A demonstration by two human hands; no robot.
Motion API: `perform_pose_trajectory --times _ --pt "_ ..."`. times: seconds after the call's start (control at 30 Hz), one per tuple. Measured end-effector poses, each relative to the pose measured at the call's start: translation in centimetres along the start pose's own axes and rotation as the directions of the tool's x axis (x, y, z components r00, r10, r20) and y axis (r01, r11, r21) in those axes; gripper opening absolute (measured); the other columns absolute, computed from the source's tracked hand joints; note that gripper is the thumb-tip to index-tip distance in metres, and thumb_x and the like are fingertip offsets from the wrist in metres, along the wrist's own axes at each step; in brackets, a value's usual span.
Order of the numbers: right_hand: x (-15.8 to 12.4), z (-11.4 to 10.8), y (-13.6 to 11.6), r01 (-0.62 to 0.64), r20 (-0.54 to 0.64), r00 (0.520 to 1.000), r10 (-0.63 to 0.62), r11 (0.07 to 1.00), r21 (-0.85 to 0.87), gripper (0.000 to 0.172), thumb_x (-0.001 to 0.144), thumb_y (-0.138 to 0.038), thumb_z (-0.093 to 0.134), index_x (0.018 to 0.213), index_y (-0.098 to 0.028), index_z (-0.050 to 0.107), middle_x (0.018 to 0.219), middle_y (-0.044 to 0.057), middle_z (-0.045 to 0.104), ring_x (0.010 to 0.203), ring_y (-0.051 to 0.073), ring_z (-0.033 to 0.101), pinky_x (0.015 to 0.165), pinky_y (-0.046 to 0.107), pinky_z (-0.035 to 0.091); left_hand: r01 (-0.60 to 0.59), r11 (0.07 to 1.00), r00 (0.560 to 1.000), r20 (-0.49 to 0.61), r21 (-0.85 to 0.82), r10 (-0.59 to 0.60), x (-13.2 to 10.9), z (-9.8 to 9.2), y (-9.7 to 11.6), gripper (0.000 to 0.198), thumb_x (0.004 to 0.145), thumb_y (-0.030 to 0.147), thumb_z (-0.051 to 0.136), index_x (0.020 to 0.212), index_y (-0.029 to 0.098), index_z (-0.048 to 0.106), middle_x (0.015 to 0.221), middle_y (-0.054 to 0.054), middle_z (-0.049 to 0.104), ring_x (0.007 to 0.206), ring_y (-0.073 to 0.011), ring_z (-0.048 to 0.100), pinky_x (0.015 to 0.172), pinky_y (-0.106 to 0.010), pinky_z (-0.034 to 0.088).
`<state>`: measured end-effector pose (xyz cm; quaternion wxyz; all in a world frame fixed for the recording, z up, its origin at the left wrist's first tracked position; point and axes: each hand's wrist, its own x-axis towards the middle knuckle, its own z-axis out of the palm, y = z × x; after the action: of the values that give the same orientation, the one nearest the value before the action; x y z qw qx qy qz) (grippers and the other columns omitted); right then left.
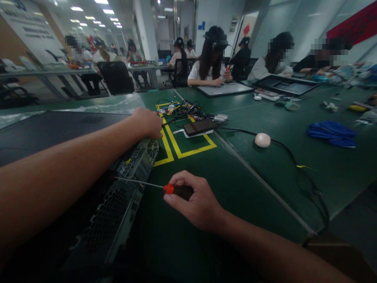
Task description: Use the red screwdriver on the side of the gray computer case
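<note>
A computer case [107,214] lies at the left with its vented metal back toward the right. My right hand [197,200] is closed round the dark and red handle of a screwdriver [169,188]. Its thin shaft points left, and the tip meets the back of the case near the slot area; the exact contact point is too dark to make out. My left arm reaches across the case. At the far back corner my left hand [147,122] grips the case with curled fingers, beside the round fan grille. Some of its fingertips are hidden.
Tangled cables [188,110] and a phone [200,126] lie beyond the case, by yellow tape [197,151]. A pale round object [262,140] sits near a black cable [290,151]. Blue cloth [331,133] lies to the right. People work across the green table [235,177].
</note>
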<state>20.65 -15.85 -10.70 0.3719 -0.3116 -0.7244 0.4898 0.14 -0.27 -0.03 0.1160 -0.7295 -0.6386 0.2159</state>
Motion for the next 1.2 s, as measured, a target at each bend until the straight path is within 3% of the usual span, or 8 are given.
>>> perform_pose_trajectory --times 0.2,0.4,0.67,0.93,1.2 --pt "0.04 -0.02 0.04 0.002 0.005 1.0 -0.002 1.0 -0.003 0.015 0.094 -0.031 0.08 0.098 -0.022 0.069 0.076 -0.004 0.065 0.066 0.014 0.059 0.064 0.029 0.044 0.003 1.0 1.0 -0.001 -0.03 -0.003 0.56 0.48 -0.32 0.06 0.091 0.057 0.067 0.14 0.026 0.082 0.147 -0.019 0.078 0.135 -0.0427 0.069 0.107 -0.049 0.055" --pt "0.12 0.0 -0.06 -0.01 0.006 1.0 0.01 1.0 -0.009 0.015 0.094 -0.031 0.08 0.099 -0.023 0.068 0.077 -0.004 0.067 0.067 0.015 0.06 0.064 0.029 0.045 -0.008 1.0 1.0 -0.003 -0.019 0.008 0.28 0.26 -0.21 0.061 0.091 0.054 0.067 0.141 0.023 0.082 0.142 -0.023 0.08 0.131 -0.0449 0.071 0.107 -0.053 0.056" --pt "0.14 0.14 0.14 -0.007 -0.002 1.0 0.007 1.0 -0.014 0.016 0.093 -0.032 0.08 0.097 -0.023 0.068 0.076 -0.004 0.064 0.066 0.014 0.059 0.064 0.029 0.044 -0.006 1.0 1.0 -0.023 0.02 0.006 0.29 0.37 -0.2 0.06 0.09 0.052 0.065 0.14 0.025 0.083 0.136 -0.02 0.083 0.126 -0.0417 0.073 0.103 -0.052 0.058" --pt "0.08 0.14 0.1 -0.01 0.005 1.0 0.01 1.0 0.006 0.016 0.093 -0.031 0.08 0.097 -0.023 0.067 0.076 -0.004 0.065 0.066 0.014 0.059 0.064 0.029 0.044 0.013 1.0 1.0 0.001 -0.023 -0.013 0.25 0.27 -0.11 0.064 0.091 0.051 0.067 0.145 0.019 0.08 0.143 -0.024 0.079 0.131 -0.0454 0.072 0.108 -0.054 0.055" --pt "0.09 0.03 -0.04 -0.01 0.011 1.0 0.01 1.0 0.005 0.016 0.093 -0.03 0.08 0.098 -0.023 0.067 0.077 -0.004 0.066 0.066 0.014 0.059 0.064 0.029 0.044 -0.003 1.0 1.0 0.004 -0.012 0.003 0.36 0.28 -0.23 0.06 0.091 0.053 0.067 0.142 0.024 0.082 0.144 -0.021 0.079 0.131 -0.0438 0.071 0.107 -0.052 0.056"
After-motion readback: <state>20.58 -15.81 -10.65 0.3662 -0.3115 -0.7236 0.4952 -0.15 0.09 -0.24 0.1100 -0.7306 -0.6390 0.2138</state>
